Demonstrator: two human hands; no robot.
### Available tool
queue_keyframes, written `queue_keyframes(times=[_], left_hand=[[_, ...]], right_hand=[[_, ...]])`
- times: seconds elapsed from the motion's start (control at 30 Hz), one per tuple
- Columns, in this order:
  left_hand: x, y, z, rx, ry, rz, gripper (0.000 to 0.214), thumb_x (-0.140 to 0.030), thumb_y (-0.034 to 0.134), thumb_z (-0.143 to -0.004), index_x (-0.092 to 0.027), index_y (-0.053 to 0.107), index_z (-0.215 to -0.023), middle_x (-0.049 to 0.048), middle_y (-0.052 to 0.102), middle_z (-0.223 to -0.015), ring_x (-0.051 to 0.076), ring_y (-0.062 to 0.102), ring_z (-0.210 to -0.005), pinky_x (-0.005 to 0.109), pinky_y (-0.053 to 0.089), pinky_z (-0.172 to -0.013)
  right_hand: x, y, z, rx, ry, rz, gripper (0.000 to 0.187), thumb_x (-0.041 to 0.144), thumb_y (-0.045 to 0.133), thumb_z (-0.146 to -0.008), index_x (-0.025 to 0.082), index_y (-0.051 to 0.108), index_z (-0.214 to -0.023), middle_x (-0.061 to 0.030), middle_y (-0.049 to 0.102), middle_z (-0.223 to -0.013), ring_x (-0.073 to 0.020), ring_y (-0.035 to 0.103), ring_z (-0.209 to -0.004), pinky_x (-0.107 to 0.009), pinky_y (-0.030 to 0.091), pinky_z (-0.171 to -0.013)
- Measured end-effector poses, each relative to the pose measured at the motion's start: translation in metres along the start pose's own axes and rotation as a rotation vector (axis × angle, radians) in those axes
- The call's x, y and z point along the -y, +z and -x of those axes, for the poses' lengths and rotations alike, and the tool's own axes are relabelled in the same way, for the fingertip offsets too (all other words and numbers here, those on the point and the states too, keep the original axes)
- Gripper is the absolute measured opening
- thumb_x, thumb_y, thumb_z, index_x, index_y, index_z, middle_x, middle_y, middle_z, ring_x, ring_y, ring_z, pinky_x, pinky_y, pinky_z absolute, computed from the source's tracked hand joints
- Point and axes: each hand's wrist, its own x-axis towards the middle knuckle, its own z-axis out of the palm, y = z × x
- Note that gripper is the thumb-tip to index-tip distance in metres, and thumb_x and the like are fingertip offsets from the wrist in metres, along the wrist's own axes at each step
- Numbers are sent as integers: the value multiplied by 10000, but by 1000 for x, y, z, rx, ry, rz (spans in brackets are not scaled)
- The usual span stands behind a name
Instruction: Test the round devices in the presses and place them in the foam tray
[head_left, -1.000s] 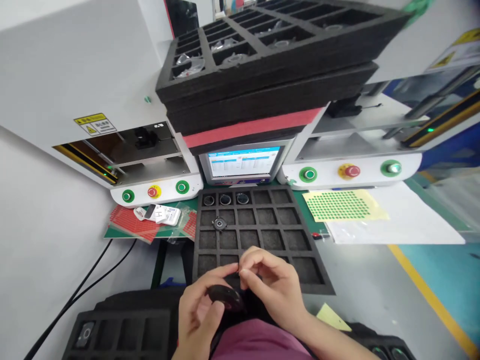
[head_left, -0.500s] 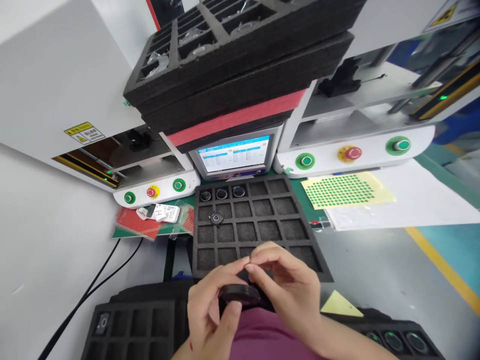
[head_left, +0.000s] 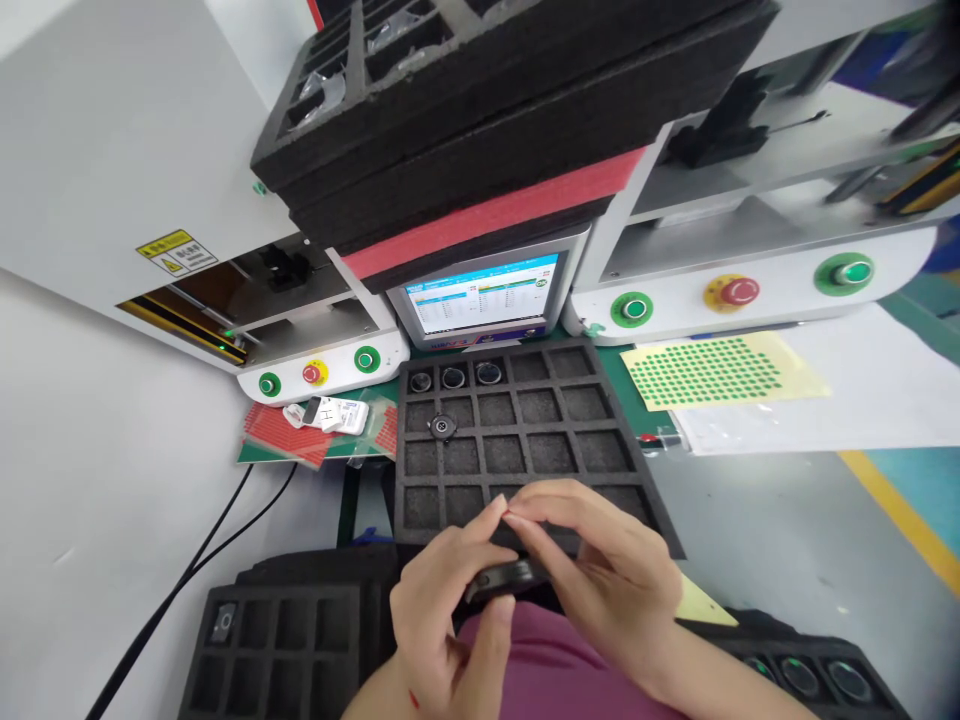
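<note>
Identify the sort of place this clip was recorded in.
Probably a factory assembly or inspection station: white machines with push buttons stand either side of a monitor, and a gridded black foam tray holds round, watch-like pieces.

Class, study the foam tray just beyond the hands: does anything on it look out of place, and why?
Yes: one round, dark piece lies across a divider near the left side of the foam tray. It looks odd because the three round pieces in the far row each sit inside a compartment.
</note>
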Motion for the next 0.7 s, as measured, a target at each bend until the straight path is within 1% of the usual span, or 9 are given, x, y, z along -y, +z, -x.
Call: queue_keyframes(times=[0.07, 0.13, 0.2, 0.27, 0.33, 0.4, 0.43, 0.53, 0.7], left_hand=[[5, 1, 6, -44, -47, -6, 165, -229, 556, -881, -186, 689, -969, 119, 740, -1097, 223, 743, -785, 265, 595, -642], [11, 2, 10, -100, -114, -57, 200, -192, 569, -873, -195, 690, -1032, 88, 764, -1023, 211, 748, -762, 246, 596, -628], [16, 4, 12, -148, -175, -126, 215, -160, 589, -868, -206, 693, -1050, 35, 783, -870, 164, 739, -655, 202, 584, -601], [18, 7, 10, -150, -189, -176, 187, -161, 605, -868, -208, 706, -1018, 9, 778, -795, 148, 733, -626, 191, 586, -628], [17, 10, 5, -122, -177, -199, 191, -170, 599, -876, -202, 710, -1028, 29, 783, -851, 171, 747, -691, 216, 602, -684], [14, 13, 0, -95, -153, -220, 238, -168, 583, -889, -198, 696, -1096, 47, 783, -918, 180, 753, -733, 215, 608, -695], [12, 14, -3, -87, -140, -230, 262, -163, 575, -895, -197, 683, -1131, 52, 782, -940, 178, 755, -741, 208, 608, -698], [7, 14, -8, -54, -92, -232, 328, -137, 546, -908, -195, 637, -1218, 69, 769, -1014, 170, 755, -791, 195, 604, -743], [6, 16, -5, 8, -4, -147, 475, -66, 486, -887, -192, 541, -1341, 87, 720, -1160, 173, 710, -1006, 204, 575, -860]], right_hand=[[2, -3, 1, -25, 7, 13, 194, 25, 622, -828, 208, 663, -879, -29, 683, -762, -147, 662, -679, -234, 548, -618], [7, -5, 2, -96, 45, -18, 209, 21, 614, -824, 216, 662, -879, -26, 665, -745, -147, 642, -670, -238, 537, -601], [13, -6, 3, -121, 130, -130, 192, 35, 624, -815, 220, 672, -835, -20, 638, -687, -148, 618, -621, -237, 526, -548], [19, -2, 4, -74, 254, -319, 154, 73, 661, -802, 221, 685, -769, -14, 618, -629, -142, 589, -542, -228, 509, -470], [22, 5, 5, -5, 407, -531, 121, 124, 706, -791, 222, 695, -720, -8, 607, -599, -128, 563, -472, -215, 495, -409], [21, 12, 7, 22, 529, -704, 102, 167, 733, -787, 221, 704, -705, -3, 603, -597, -117, 561, -449, -207, 509, -404], [19, 14, 7, 22, 567, -760, 96, 180, 739, -787, 220, 708, -706, -1, 603, -599, -116, 570, -455, -207, 523, -419], [12, 17, 8, -18, 597, -800, 91, 195, 749, -788, 219, 715, -708, -1, 613, -604, -117, 596, -488, -204, 547, -463], [6, 12, 5, -72, 599, -794, 132, 233, 772, -781, 223, 702, -669, 10, 612, -590, -94, 584, -522, -158, 536, -507]])
